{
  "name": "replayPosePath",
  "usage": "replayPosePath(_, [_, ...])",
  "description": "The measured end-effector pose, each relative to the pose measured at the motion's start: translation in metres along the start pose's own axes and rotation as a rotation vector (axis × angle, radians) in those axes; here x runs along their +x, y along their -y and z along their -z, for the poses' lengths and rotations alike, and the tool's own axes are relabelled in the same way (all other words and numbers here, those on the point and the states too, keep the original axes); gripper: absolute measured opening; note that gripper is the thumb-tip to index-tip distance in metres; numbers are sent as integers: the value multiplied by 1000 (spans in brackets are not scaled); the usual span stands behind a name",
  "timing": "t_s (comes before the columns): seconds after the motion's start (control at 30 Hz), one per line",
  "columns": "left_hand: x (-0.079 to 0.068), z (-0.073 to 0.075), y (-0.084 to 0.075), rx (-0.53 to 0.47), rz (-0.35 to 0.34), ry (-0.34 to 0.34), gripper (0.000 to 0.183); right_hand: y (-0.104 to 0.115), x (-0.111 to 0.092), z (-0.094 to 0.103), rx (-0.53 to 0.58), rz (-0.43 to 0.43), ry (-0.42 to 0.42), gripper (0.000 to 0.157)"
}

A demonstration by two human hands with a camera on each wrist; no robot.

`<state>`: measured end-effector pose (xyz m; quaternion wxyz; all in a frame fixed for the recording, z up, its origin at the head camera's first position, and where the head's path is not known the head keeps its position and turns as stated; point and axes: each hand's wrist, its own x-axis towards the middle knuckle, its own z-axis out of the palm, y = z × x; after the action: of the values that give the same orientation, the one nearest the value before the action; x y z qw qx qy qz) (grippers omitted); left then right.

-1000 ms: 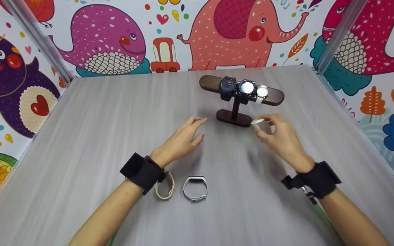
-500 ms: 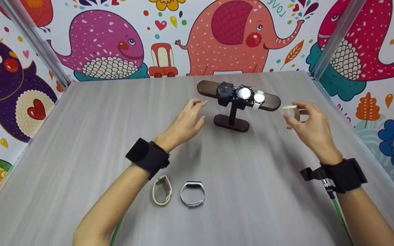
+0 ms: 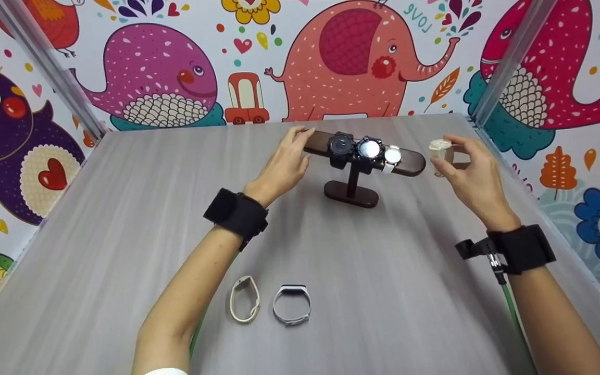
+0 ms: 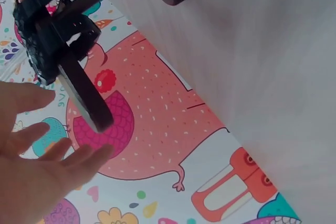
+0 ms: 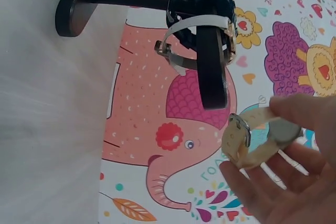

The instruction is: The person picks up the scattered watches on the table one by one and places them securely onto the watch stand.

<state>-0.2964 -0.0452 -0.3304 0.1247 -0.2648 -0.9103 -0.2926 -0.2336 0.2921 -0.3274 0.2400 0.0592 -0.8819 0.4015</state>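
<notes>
My right hand (image 3: 479, 179) pinches a watch with a cream strap (image 3: 439, 153) just off the right end of a dark wooden watch stand (image 3: 412, 162). In the right wrist view, the buckled strap (image 5: 231, 142) forms a loop facing the bar end, with the watch's round case among the fingers. Around the bar sit two black watches (image 3: 340, 145) and, to their right, a white-strapped watch (image 3: 392, 155). My left hand (image 3: 283, 161) is at the bar's left end, holding nothing. Its fingers are spread around the bar end (image 4: 86, 95) in the left wrist view.
Nearer on the grey table (image 3: 123, 250) stand a cream wristband (image 3: 232, 302) and a white fitness band with a dark screen (image 3: 294, 290). The stand's oval base (image 3: 351, 194) rests farther back. Cartoon-printed walls (image 3: 258, 47) enclose the table behind and at the sides.
The right hand has carried the cream-strapped watch from beside the stand's base up and right to the bar's end. My left hand has reached forward to the bar's left end.
</notes>
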Motion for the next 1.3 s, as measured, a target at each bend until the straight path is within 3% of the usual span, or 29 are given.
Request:
replayPosePath(0.2, [16, -4, 7, 2, -41, 17, 52, -8, 8, -14, 71, 39, 74, 46])
replayPosePath(0.5, [24, -10, 10, -14, -52, 63, 44, -21, 8, -22, 203, 109, 171, 49])
replayPosePath(0.77, [25, -10, 14, -13, -70, 91, 42, -29, 6, -22, 194, 112, 249, 56])
replayPosePath(1.0, [25, -10, 18, -27, -78, 127, 44, -36, 4, -27, 190, 90, 261, 62])
replayPosePath(1.3, [23, -10, 21, -31, -91, 112, 44, -39, 3, -34, 233, 105, 227, 64])
